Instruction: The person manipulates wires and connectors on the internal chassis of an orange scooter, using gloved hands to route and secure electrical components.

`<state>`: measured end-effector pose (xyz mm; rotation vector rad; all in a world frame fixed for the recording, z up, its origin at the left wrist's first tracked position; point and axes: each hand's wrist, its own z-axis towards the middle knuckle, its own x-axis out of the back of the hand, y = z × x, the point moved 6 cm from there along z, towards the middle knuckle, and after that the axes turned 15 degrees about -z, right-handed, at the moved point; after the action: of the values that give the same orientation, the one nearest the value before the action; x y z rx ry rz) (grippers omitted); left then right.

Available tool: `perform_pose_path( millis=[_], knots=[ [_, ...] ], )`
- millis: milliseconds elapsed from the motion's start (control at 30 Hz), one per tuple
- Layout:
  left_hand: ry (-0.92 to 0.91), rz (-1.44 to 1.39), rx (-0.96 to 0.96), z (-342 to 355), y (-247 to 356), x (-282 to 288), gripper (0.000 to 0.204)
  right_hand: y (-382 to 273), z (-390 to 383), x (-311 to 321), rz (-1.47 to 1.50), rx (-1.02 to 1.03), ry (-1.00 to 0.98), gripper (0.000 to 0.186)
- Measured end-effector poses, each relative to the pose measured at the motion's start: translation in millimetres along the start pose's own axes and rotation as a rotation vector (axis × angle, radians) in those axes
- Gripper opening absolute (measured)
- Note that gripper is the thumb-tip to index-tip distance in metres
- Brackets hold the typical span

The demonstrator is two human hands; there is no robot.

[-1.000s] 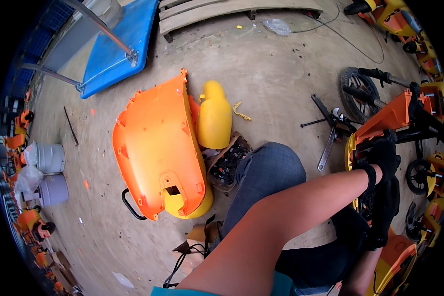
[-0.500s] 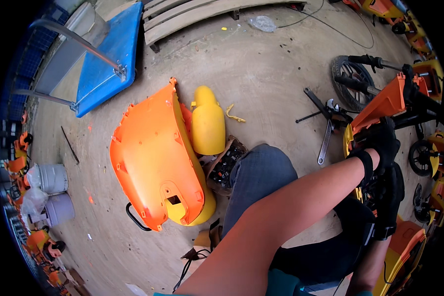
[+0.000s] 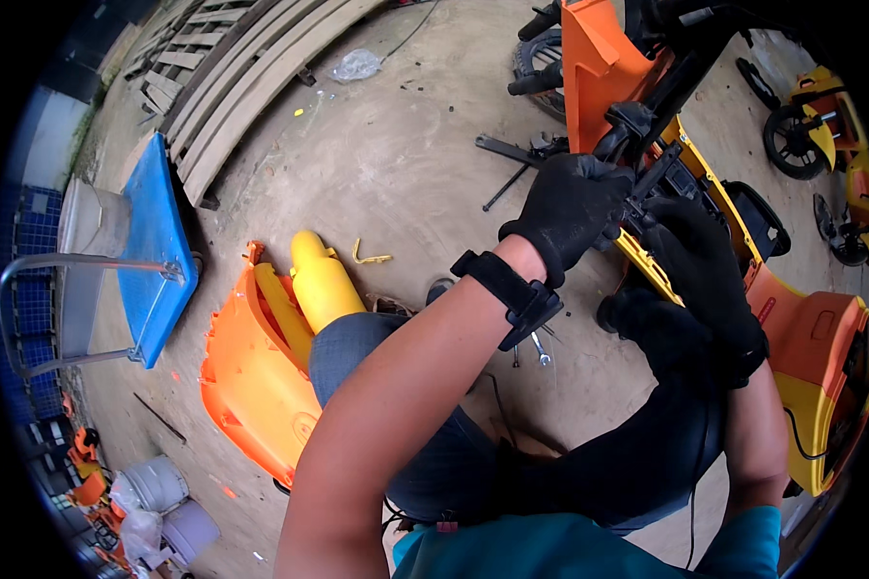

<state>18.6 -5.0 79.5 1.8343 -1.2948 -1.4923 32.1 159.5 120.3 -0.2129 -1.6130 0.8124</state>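
Both my hands wear black gloves and work close together over the open middle of an orange and yellow scooter (image 3: 597, 72). My left hand (image 3: 572, 207) has its fingers curled at a black part by the steering column; whatever they grip is hidden. My right hand (image 3: 700, 265) is just right of it, its bent fingers near the same black part above a yellow trim edge (image 3: 650, 268). What they hold, if anything, cannot be made out. A black strap with a case (image 3: 521, 301) sits on my left wrist.
An orange body panel (image 3: 251, 372) and a yellow fender-like part (image 3: 321, 285) lie left of my knee. Tools, including a wrench (image 3: 542, 353), lie on the floor. A blue platform cart (image 3: 154, 256), wooden pallets (image 3: 261, 82) and buckets (image 3: 154, 482) stand to the left. More scooters (image 3: 821, 135) stand right.
The view has turned right, so floor things shift left and down. My hands, overlapping before, now show apart, side by side over the scooter's middle.
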Motion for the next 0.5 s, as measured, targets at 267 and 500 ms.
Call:
perform_pose_path(
  millis=[267,500],
  knots=[
    [-0.001,-0.077,0.067,-9,-16,-6,0.023,-1,-12,6,0.045,0.006,-0.019,0.022],
    [-0.018,-0.114,0.059,-14,-16,-9,0.023,3,-15,6,0.099,-0.037,-0.017,0.023]
  ],
)
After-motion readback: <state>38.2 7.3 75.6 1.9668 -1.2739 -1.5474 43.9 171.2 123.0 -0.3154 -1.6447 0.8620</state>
